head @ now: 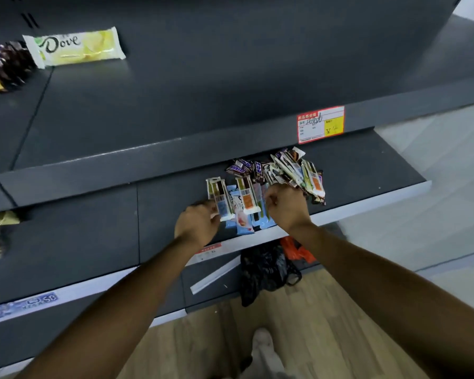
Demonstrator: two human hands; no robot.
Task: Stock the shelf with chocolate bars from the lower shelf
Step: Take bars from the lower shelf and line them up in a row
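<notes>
A person's left hand (196,224) pinches the lower end of a white-wrapped chocolate bar (220,199) at the centre of the frame, while the right hand (286,207), just to its right, curls its fingers into the near edge of a pile of chocolate bars (285,168). The pile lies on the lower shelf (367,173), right of centre, below a red-and-yellow price tag (320,124). On the upper shelf (175,91), a yellow Dove bar (75,47) lies beside dark-wrapped bars (6,64) at upper left.
</notes>
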